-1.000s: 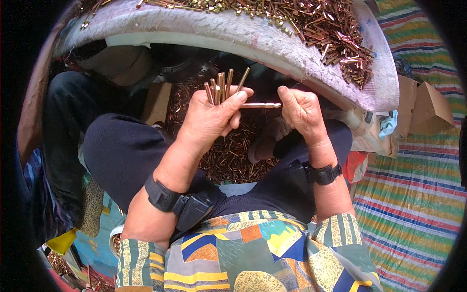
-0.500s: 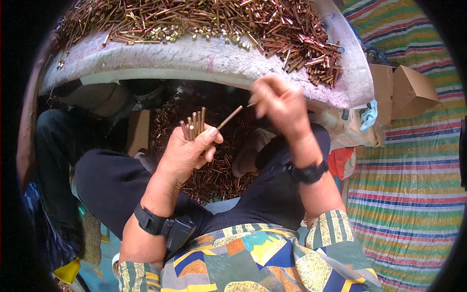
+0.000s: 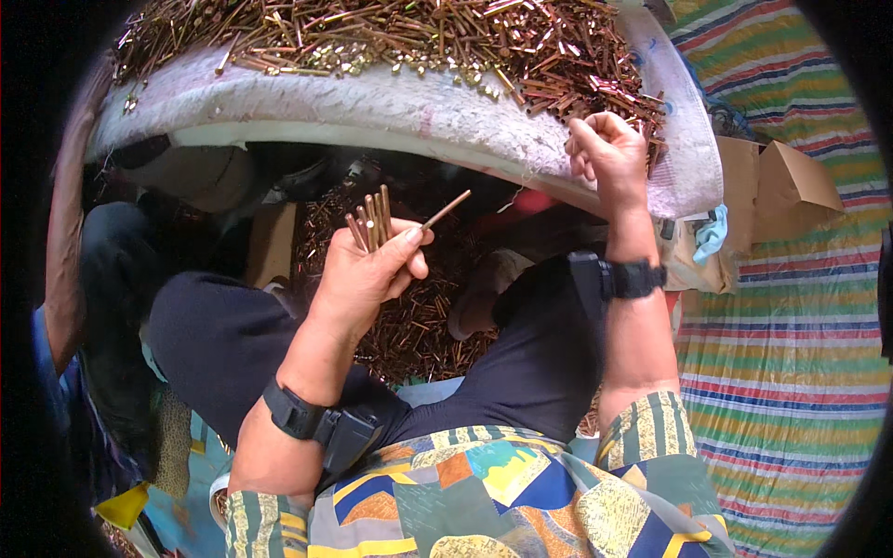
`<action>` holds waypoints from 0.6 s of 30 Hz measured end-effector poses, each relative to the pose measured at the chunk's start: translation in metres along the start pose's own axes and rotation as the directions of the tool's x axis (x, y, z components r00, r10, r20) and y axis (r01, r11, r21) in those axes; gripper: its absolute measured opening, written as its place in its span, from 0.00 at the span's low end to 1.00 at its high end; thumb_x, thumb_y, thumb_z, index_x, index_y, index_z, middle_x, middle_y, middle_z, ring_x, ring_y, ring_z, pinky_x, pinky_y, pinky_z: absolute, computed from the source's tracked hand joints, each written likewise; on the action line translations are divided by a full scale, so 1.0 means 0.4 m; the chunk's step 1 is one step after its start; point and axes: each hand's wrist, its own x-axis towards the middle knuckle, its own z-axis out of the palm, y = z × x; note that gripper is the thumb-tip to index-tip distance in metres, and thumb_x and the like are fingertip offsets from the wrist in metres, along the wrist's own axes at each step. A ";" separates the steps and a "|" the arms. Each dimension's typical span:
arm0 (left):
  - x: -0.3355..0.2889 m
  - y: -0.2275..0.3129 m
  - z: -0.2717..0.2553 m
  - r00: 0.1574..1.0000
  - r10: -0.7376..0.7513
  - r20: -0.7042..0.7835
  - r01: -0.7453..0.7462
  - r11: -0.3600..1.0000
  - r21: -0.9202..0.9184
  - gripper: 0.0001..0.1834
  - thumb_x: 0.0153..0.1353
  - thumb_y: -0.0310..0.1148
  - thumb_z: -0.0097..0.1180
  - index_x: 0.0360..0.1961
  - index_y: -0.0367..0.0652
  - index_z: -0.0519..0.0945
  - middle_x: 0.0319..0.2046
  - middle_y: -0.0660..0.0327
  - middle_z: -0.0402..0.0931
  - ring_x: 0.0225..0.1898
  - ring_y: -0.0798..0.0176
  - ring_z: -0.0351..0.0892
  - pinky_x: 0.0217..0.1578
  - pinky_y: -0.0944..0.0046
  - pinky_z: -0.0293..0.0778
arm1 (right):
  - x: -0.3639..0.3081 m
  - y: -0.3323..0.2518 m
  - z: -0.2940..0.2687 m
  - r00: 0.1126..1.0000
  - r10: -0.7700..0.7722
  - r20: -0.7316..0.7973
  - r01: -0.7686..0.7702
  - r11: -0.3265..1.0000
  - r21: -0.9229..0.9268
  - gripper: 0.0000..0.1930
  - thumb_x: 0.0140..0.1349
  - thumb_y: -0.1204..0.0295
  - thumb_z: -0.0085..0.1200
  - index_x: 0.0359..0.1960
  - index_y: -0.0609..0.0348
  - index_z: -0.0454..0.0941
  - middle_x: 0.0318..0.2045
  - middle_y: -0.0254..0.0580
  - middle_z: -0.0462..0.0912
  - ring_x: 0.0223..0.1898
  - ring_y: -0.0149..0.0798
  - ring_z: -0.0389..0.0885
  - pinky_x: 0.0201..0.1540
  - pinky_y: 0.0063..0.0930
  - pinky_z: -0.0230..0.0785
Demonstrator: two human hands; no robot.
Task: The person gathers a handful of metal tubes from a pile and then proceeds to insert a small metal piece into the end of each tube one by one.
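My left hand (image 3: 358, 279) is closed around a small bundle of thin brass-coloured metal tubes (image 3: 379, 216), above my lap. One single tube (image 3: 448, 209) sticks out to the right, pinched between thumb and forefinger. My right hand (image 3: 609, 153) is up at the front right edge of the white-covered table (image 3: 372, 102). Its fingers are curled inward beside the big heap of similar tubes (image 3: 391, 33), and whatever they may hold is hidden. Small shiny yellowish pieces (image 3: 344, 63) lie along the front of the heap.
Below the table, more tubes (image 3: 428, 335) are heaped between my legs. At the left edge another person's arm (image 3: 67, 205) rests by the table. A cardboard box (image 3: 795, 181) and a light blue cloth (image 3: 711, 234) are at the right, over a striped sheet (image 3: 781, 372).
My right hand has moved up and right, from near the single tube to the table edge. My left hand keeps its tubes and has shifted slightly upward.
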 end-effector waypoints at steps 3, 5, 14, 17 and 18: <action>-0.002 0.002 -0.005 1.000 0.001 -0.016 -0.001 1.000 -0.006 0.08 0.58 0.32 0.52 0.32 0.37 0.77 0.16 0.65 0.73 0.11 0.78 0.60 0.10 0.79 0.52 | -0.086 -0.045 0.041 0.971 -0.040 0.237 0.011 0.992 0.122 0.03 0.55 0.76 0.52 0.28 0.63 0.77 0.20 0.31 0.76 0.19 0.20 0.70 0.21 0.12 0.63; -0.004 0.003 -0.005 1.000 0.012 -0.010 -0.012 1.000 -0.005 0.08 0.57 0.32 0.53 0.32 0.37 0.77 0.16 0.64 0.73 0.11 0.78 0.61 0.10 0.80 0.52 | -0.112 -0.043 0.048 0.939 -0.103 0.329 0.064 0.990 0.127 0.06 0.53 0.78 0.52 0.34 0.61 0.79 0.21 0.30 0.76 0.21 0.20 0.70 0.22 0.11 0.62; -0.002 0.000 0.002 0.999 -0.003 0.044 0.002 1.000 0.030 0.08 0.56 0.32 0.54 0.32 0.37 0.78 0.16 0.64 0.74 0.11 0.79 0.62 0.10 0.80 0.53 | -0.131 -0.057 0.086 0.878 -0.190 0.440 0.132 0.978 0.158 0.07 0.52 0.80 0.52 0.34 0.63 0.78 0.21 0.32 0.77 0.22 0.20 0.71 0.23 0.13 0.65; -0.009 0.005 0.000 0.998 0.000 0.059 -0.003 0.999 0.049 0.08 0.56 0.32 0.55 0.32 0.38 0.78 0.16 0.64 0.74 0.11 0.78 0.62 0.10 0.80 0.54 | -0.152 -0.071 0.130 0.876 -0.121 0.466 0.017 0.975 0.220 0.06 0.52 0.81 0.53 0.33 0.63 0.74 0.20 0.35 0.76 0.20 0.23 0.73 0.21 0.14 0.66; -0.010 0.005 0.003 0.998 0.007 0.064 -0.010 0.999 0.045 0.08 0.56 0.32 0.55 0.32 0.38 0.78 0.16 0.64 0.74 0.11 0.78 0.62 0.10 0.80 0.54 | -0.161 -0.081 0.144 0.873 -0.060 0.483 -0.074 0.965 0.253 0.05 0.52 0.80 0.53 0.32 0.63 0.72 0.19 0.35 0.76 0.19 0.24 0.74 0.20 0.15 0.66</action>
